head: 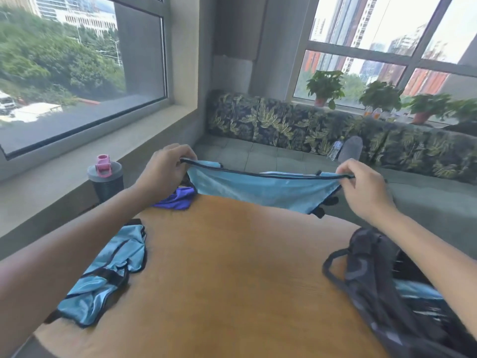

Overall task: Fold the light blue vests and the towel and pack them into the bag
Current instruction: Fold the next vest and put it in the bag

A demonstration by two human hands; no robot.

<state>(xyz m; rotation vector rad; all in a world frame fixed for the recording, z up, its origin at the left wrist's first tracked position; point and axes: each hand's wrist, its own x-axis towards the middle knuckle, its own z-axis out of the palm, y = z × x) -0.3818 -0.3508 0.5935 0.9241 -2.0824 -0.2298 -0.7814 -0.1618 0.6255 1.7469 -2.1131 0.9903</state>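
Left hand and right hand each pinching the light blue vest edge, stretched above the table, bag at right

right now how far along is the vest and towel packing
Looks done: something light blue already shows inside the bag. In hand: the left hand and right hand pinch a light blue vest by its top edge, stretched over the table. Left: the crumpled vest at the left edge and the purple cloth, possibly the towel.

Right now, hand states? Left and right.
Left hand: pinching the light blue vest by its black-trimmed edge.
Right hand: pinching the same vest's edge at the other end.
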